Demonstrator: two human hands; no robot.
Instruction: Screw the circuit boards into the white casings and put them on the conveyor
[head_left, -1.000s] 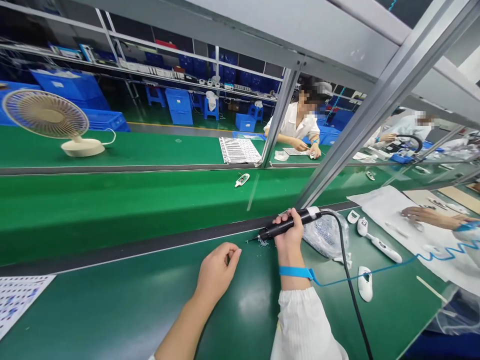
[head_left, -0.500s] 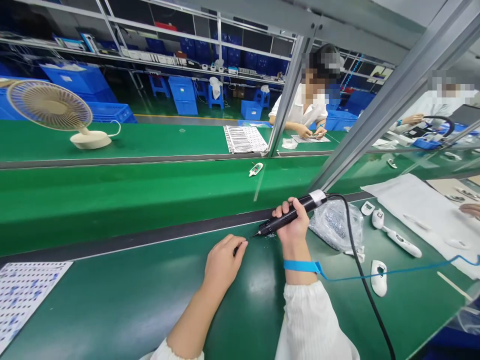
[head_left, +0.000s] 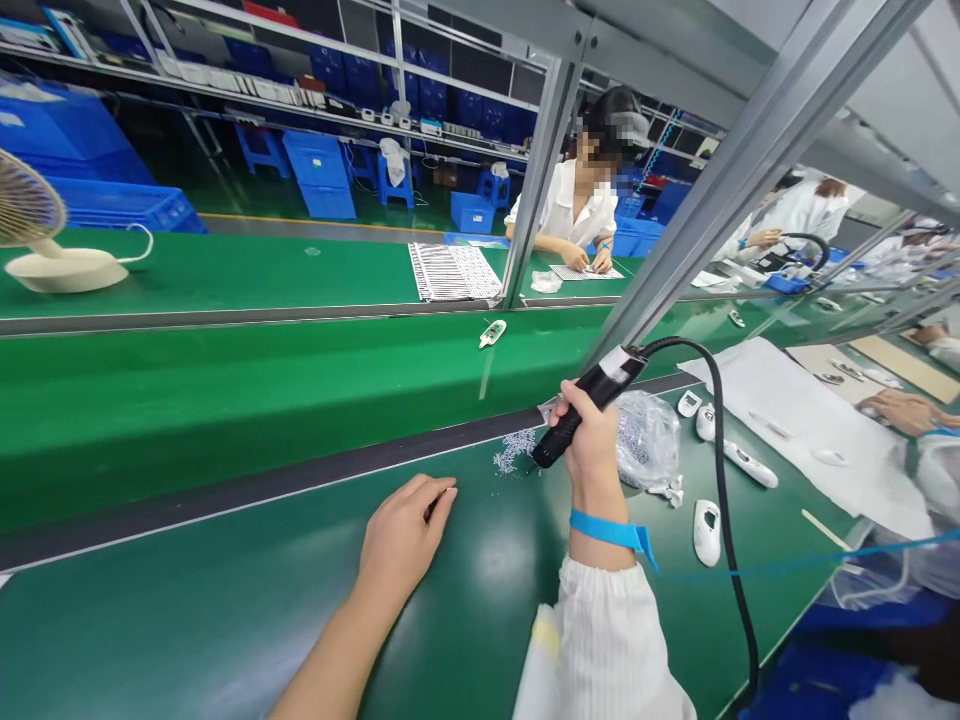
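My right hand [head_left: 589, 430] is wrapped round a black electric screwdriver [head_left: 566, 437], tilted with its tip down near a scatter of small screws [head_left: 515, 452] on the green bench. A black cable loops from its upper end. To the left, my left hand [head_left: 405, 530] rests over the bench with thumb and forefinger pinched together; what it holds, if anything, is too hidden to name. A clear plastic bag [head_left: 646, 445] of small screws lies right of my right hand. Beyond it are white plastic casings [head_left: 706, 532], one long white handheld device [head_left: 750, 465] among them.
A green conveyor belt [head_left: 247, 400] runs beyond the bench, carrying a small white part with a circuit board [head_left: 493, 333]. Metal posts [head_left: 536, 190] rise past it. A co-worker [head_left: 570, 215] sits opposite. Another person's hand [head_left: 911, 408] is at the right, near white sheeting [head_left: 817, 430].
The screwdriver tip has left my left fingertips and is now at the scattered screws, its body tilted more steeply. My hands are farther apart. The view has turned right.
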